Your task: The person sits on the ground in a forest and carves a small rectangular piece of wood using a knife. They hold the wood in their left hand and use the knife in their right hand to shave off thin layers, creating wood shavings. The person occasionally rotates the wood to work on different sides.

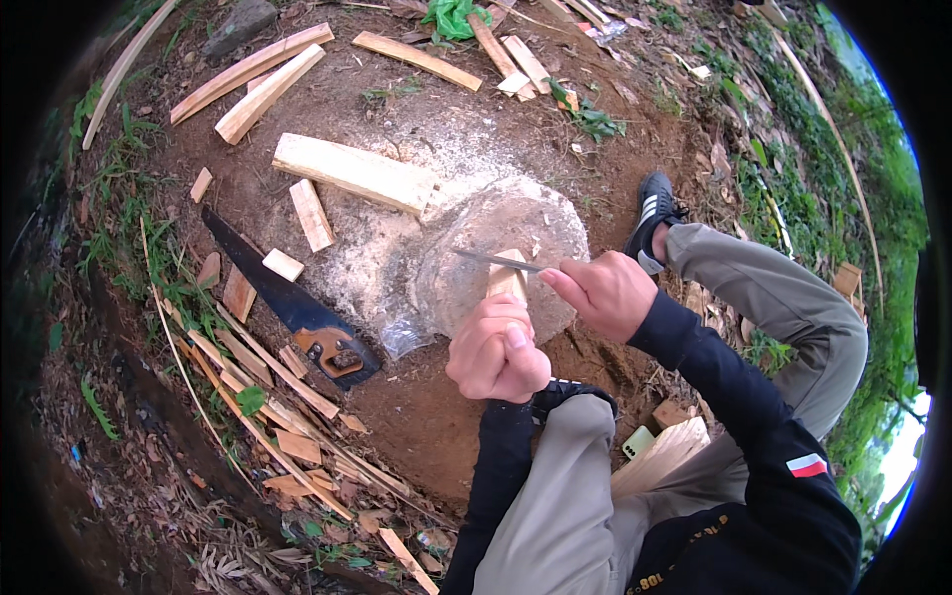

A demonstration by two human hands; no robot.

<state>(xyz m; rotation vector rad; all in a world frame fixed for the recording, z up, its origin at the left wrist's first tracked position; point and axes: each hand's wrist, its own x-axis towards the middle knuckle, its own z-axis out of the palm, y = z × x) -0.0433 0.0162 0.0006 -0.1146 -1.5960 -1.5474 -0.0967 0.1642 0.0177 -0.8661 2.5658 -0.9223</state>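
My left hand (499, 347) is closed around a short block of pale wood (508, 282), whose upper end sticks out past the fingers. My right hand (607, 296) grips a thin metal blade (494, 260), its handle hidden in the fist. The blade lies across the block's upper end and points left. Both hands are over the near part of a round, dusty stump-like block (535, 213). Left of it, a handsaw (288, 297) with a wooden handle rests on the ground.
A thick plank (352, 174) leans toward the round block amid sawdust. Wood strips (297, 436) are heaped at the lower left; more boards (416, 59) lie at the far side. Near my legs are a green phone-like object (638, 442) and a wooden piece (666, 454). Clear plastic (405, 337) lies beside the saw.
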